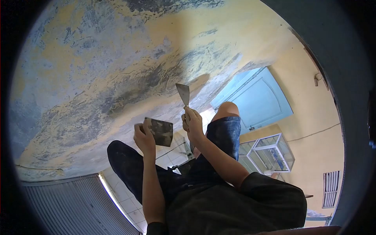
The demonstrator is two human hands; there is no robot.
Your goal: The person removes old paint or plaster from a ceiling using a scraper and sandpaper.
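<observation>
My right hand [192, 124] is closed round the handle of a putty knife [183, 94]. Its flared metal blade points up toward the patchy wall [129, 78], where the paint is worn and grey and yellow layers show. To the left, my left hand [145, 137] grips the edge of a dark, flat square plate [161, 132] smeared with pale material. Both tools are held in front of my knees, a short way apart from each other.
A light blue door [262, 100] stands to the right, beyond my bent knee. Below it is a glass display case [272, 152] with a pale frame. A corrugated shutter [78, 203] fills the lower left, beside white floor tiles [127, 204].
</observation>
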